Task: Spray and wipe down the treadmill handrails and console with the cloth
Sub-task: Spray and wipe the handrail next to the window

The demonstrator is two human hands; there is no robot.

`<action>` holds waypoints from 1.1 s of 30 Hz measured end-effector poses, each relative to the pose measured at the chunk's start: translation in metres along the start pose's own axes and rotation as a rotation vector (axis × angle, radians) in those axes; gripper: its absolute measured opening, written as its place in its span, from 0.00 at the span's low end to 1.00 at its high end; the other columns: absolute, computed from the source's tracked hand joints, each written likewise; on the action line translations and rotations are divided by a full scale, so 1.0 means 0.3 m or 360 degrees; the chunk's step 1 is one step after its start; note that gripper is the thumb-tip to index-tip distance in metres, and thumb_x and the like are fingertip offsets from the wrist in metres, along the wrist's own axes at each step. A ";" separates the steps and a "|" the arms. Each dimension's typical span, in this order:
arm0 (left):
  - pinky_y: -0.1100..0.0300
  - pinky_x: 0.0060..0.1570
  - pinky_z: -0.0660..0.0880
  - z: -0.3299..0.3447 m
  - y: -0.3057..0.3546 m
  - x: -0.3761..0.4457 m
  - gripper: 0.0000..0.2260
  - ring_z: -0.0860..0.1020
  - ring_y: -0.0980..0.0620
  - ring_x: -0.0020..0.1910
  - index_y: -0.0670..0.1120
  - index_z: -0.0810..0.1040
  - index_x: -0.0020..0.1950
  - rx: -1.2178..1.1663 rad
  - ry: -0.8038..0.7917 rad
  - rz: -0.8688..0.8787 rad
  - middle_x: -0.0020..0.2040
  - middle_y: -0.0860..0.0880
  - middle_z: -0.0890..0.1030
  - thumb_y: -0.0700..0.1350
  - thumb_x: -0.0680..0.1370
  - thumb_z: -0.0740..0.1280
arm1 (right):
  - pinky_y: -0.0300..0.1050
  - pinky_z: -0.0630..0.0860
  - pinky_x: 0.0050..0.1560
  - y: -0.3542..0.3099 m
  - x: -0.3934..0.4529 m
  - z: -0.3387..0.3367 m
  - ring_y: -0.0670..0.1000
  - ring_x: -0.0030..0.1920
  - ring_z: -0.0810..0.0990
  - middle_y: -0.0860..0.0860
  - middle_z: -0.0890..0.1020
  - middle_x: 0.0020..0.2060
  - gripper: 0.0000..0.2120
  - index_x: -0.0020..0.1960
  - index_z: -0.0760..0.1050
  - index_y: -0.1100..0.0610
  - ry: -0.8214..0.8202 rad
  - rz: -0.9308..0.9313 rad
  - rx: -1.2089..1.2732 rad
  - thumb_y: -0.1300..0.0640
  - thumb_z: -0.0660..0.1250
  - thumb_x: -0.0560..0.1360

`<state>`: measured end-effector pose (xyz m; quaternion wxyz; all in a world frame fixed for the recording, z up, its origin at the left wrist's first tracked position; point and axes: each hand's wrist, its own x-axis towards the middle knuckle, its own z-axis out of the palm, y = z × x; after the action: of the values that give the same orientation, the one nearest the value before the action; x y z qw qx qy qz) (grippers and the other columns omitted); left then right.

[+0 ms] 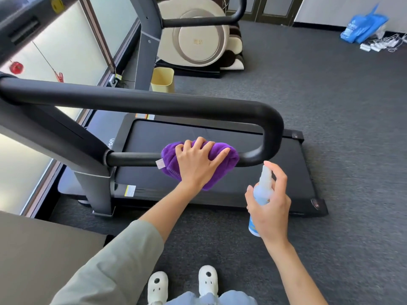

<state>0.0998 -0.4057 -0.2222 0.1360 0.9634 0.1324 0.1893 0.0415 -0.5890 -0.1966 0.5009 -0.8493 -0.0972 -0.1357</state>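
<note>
White slippers (182,285) planted below me; my left hand (198,164) presses the purple cloth (229,158) around the lower handrail (132,159), which runs left-right. My right hand (269,203), just right of it, grips the spray bottle (262,190), nozzle toward the bend.

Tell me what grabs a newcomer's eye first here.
The purple cloth, pressed by the left hand onto the black handrail at centre. Just right of it, the right hand holds a spray bottle upright. Far right, a blue bag lies on the carpet.
</note>
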 end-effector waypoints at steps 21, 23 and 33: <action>0.43 0.47 0.72 -0.095 0.350 0.052 0.20 0.75 0.48 0.42 0.40 0.78 0.44 -0.1236 0.0528 -0.0146 0.41 0.51 0.77 0.57 0.76 0.59 | 0.65 0.80 0.48 0.113 0.110 -0.167 0.63 0.45 0.82 0.57 0.80 0.57 0.33 0.68 0.65 0.44 0.0064 0.0018 0.0079 0.70 0.71 0.72; 0.44 0.46 0.72 -0.102 0.352 0.058 0.20 0.73 0.49 0.41 0.40 0.77 0.43 -0.1211 0.0613 -0.0181 0.40 0.51 0.75 0.57 0.76 0.60 | 0.65 0.80 0.49 0.121 0.112 -0.167 0.64 0.45 0.83 0.59 0.81 0.55 0.33 0.68 0.65 0.44 0.0072 0.0030 0.0074 0.70 0.71 0.72; 0.51 0.47 0.73 0.062 0.278 0.019 0.33 0.79 0.45 0.43 0.47 0.80 0.54 -0.0287 0.0130 0.0415 0.50 0.49 0.82 0.74 0.66 0.64 | 0.63 0.80 0.49 0.145 0.090 -0.165 0.64 0.44 0.83 0.59 0.81 0.56 0.31 0.68 0.64 0.46 0.0053 0.0043 0.0033 0.68 0.71 0.73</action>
<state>0.1293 -0.4853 -0.2110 0.1907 0.9478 -0.0058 0.2554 0.0734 -0.6525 -0.2009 0.5130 -0.8429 -0.0786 -0.1419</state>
